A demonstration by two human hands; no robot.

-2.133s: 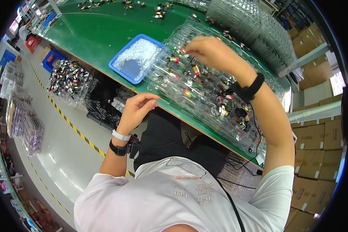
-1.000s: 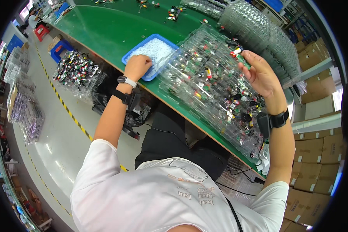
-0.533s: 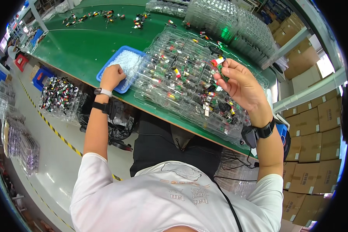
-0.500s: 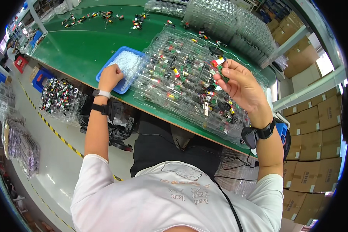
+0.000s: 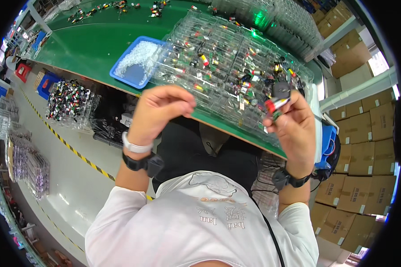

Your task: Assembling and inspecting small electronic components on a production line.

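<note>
My right hand point(image 5: 294, 129), raised over the right end of the clear plastic trays point(image 5: 182, 33), grips a small electronic assembly point(image 5: 278, 104). It has a red, white and yellow cylinder and a dark round part by the fingertips. My left hand point(image 5: 162, 109) hovers in front of the table edge, thumb and fingers pinched together; anything between them is too small to make out. Beyond that hand lies a shallow blue tray point(image 5: 116, 80) of small white pieces point(image 5: 140, 53), with a bare patch at its near side. Similar assemblies fill the clear trays.
Loose assemblies point(image 5: 158, 8) lie along the far side of the green table point(image 5: 84, 42). Stacked clear trays point(image 5: 294, 22) stand at the back right, a green glow on them. A filled tray point(image 5: 71, 102) is low at left. Cardboard boxes point(image 5: 356, 196) line the right; a cable hangs beside me.
My left hand has come out of the blue tray toward me and to the right. My right hand has moved nearer with the assembly. A green light now shows at the back.
</note>
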